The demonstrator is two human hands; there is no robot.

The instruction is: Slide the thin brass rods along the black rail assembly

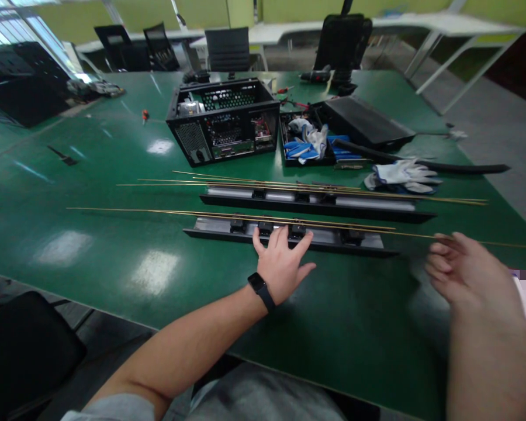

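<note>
My left hand (281,259), with a black watch on the wrist, lies flat on the green table (114,257), fingers spread and fingertips touching the near black rail (333,241). My right hand (462,266) hovers at the right with fingers loosely curled, its fingertips at the end of thin brass rods (228,215) lying along the near rail. Whether it pinches a rod I cannot tell. A second black rail (315,204) lies further back with more brass rods (289,185) on it.
An open black computer case (223,120) stands behind the rails. Beside it are a black tray (307,146) holding gloves, a black panel (368,123), white gloves (403,175), a black strip (442,165), and a small red screwdriver (145,115). Office chairs (228,49) ring the far edge.
</note>
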